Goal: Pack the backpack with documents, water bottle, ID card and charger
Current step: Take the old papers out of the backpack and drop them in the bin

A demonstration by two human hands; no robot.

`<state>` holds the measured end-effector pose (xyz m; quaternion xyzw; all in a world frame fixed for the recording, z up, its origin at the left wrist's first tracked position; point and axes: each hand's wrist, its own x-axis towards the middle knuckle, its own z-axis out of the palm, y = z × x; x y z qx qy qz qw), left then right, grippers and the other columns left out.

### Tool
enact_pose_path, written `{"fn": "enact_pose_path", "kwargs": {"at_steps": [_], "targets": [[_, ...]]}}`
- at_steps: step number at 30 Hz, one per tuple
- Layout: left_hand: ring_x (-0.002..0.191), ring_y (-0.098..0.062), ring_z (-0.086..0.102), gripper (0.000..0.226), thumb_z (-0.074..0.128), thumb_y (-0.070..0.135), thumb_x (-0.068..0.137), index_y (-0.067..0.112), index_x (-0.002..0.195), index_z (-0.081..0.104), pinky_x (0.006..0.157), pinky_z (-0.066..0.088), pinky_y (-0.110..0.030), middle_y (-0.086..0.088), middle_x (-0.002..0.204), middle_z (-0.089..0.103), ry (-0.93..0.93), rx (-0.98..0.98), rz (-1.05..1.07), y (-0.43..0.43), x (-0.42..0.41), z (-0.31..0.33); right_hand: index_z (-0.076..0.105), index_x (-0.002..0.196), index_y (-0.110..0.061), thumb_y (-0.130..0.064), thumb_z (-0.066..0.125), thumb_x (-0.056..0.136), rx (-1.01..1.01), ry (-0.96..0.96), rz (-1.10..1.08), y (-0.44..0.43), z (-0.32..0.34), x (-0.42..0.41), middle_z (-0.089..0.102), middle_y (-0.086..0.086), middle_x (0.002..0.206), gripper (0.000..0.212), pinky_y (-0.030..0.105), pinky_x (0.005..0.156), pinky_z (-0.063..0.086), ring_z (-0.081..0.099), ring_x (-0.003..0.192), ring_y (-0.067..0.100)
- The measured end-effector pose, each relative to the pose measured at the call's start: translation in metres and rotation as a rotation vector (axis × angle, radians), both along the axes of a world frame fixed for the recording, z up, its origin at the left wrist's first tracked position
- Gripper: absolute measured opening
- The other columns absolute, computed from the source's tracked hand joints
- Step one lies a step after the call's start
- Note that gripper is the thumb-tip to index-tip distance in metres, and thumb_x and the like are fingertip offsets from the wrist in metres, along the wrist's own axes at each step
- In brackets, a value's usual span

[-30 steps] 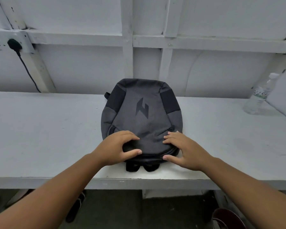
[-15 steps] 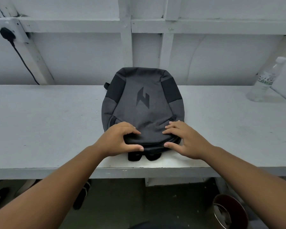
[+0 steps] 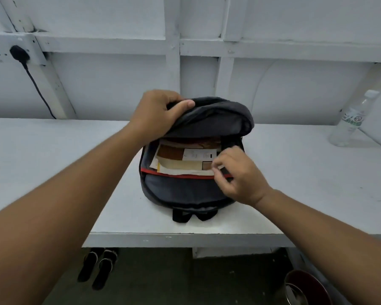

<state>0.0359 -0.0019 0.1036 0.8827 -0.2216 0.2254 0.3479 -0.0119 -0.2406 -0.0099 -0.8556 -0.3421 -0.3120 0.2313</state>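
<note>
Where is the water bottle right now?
In the head view the bottle stands at the far right of the table, near the wall, well clear of the open backpack.

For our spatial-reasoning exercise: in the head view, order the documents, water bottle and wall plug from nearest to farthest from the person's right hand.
1. Documents, inside the open backpack, beside the right hand.
2. Water bottle, far right on the table.
3. Wall plug, upper left, farthest.

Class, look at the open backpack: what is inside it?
Documents lie stacked in the backpack, behind a red-edged pocket. The left hand holds the flap up. The right hand covers their right corner, and anything beneath the papers is hidden.
</note>
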Motion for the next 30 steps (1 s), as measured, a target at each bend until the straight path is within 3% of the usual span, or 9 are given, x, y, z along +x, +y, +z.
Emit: {"fn": "enact_pose_path", "kwargs": {"at_steps": [4, 9, 12, 15, 20, 24, 26, 29, 30], "targets": [[0.070, -0.016, 0.065, 0.035, 0.063, 0.043, 0.096, 0.012, 0.088, 0.079, 0.064, 0.048, -0.028, -0.003, 0.075, 0.073, -0.089, 0.010, -0.012, -0.001, 0.010, 0.040, 0.064, 0.110, -0.006, -0.036, 0.060, 0.088, -0.074, 0.676, -0.538, 0.011, -0.008, 0.050, 0.063, 0.012, 0.114, 0.037, 0.036, 0.098, 0.041, 0.056, 0.113, 0.034], [0.061, -0.008, 0.058, 0.035, 0.063, 0.043, 0.096, 0.014, 0.082, 0.077, 0.059, 0.044, -0.024, 0.006, 0.067, 0.067, -0.124, 0.013, -0.069, -0.010, 0.003, 0.053, 0.054, 0.130, -0.013, -0.053, 0.072, 0.077, -0.006, 0.964, -0.722, 0.030, 0.023, 0.084, 0.055, 0.010, 0.132, 0.069, 0.044, 0.107, 0.045, 0.049, 0.126, 0.033], [0.059, 0.000, 0.056, 0.033, 0.063, 0.044, 0.096, 0.018, 0.084, 0.078, 0.057, 0.042, -0.015, 0.011, 0.066, 0.065, -0.127, 0.003, -0.056, -0.010, 0.000, 0.050, 0.057, 0.131, -0.016, -0.049, 0.083, 0.070, -0.280, 1.072, -0.681, 0.044, 0.017, 0.090, 0.063, 0.003, 0.121, 0.074, 0.039, 0.100, 0.052, 0.061, 0.117, 0.027], [0.061, 0.000, 0.058, 0.033, 0.063, 0.044, 0.096, 0.017, 0.085, 0.079, 0.058, 0.043, -0.014, 0.008, 0.069, 0.069, -0.116, -0.013, -0.051, -0.006, -0.004, 0.045, 0.056, 0.136, -0.012, -0.046, 0.081, 0.078, -0.444, 1.092, -0.664, 0.057, 0.016, 0.086, 0.060, 0.007, 0.134, 0.071, 0.038, 0.105, 0.049, 0.058, 0.123, 0.029], [0.066, -0.011, 0.062, 0.034, 0.063, 0.045, 0.095, 0.016, 0.084, 0.078, 0.061, 0.046, -0.025, 0.001, 0.070, 0.071, -0.119, -0.008, -0.064, 0.000, -0.009, 0.043, 0.058, 0.134, -0.003, -0.016, 0.087, 0.076, -0.227, 1.360, -0.645, 0.060, 0.022, 0.083, 0.062, 0.013, 0.133, 0.066, 0.042, 0.104, 0.051, 0.060, 0.121, 0.032], [0.065, -0.012, 0.062, 0.036, 0.063, 0.045, 0.095, 0.015, 0.084, 0.078, 0.061, 0.047, -0.027, -0.001, 0.071, 0.072, -0.119, -0.017, -0.072, 0.008, -0.009, 0.045, 0.065, 0.123, -0.004, -0.010, 0.094, 0.062, 0.026, 1.465, -0.607, 0.056, 0.006, 0.087, 0.069, 0.014, 0.122, 0.067, 0.048, 0.098, 0.056, 0.067, 0.111, 0.033], [0.066, -0.016, 0.063, 0.039, 0.063, 0.046, 0.095, 0.012, 0.085, 0.079, 0.062, 0.049, -0.033, -0.003, 0.071, 0.072, -0.117, -0.019, -0.075, 0.012, -0.007, 0.048, 0.068, 0.113, -0.005, -0.009, 0.091, 0.067, 0.160, 1.502, -0.603, 0.059, 0.012, 0.079, 0.072, 0.012, 0.113, 0.052, 0.047, 0.096, 0.057, 0.069, 0.107, 0.031], [0.069, -0.021, 0.066, 0.039, 0.063, 0.046, 0.094, 0.012, 0.085, 0.079, 0.064, 0.052, -0.038, -0.003, 0.071, 0.073, -0.115, -0.038, -0.084, 0.020, 0.000, 0.052, 0.065, 0.093, -0.007, -0.003, 0.073, 0.087, 0.451, 1.516, -0.563, 0.065, 0.026, 0.063, 0.072, 0.010, 0.093, 0.010, 0.033, 0.070, 0.061, 0.071, 0.083, 0.022], [0.069, -0.022, 0.066, 0.039, 0.064, 0.046, 0.094, 0.012, 0.084, 0.079, 0.063, 0.051, -0.038, -0.004, 0.071, 0.072, -0.116, -0.046, -0.083, 0.022, 0.002, 0.052, 0.063, 0.090, -0.006, 0.000, 0.067, 0.091, 0.526, 1.514, -0.552, 0.065, 0.027, 0.059, 0.070, 0.010, 0.087, 0.007, 0.027, 0.058, 0.059, 0.068, 0.074, 0.020]]}}
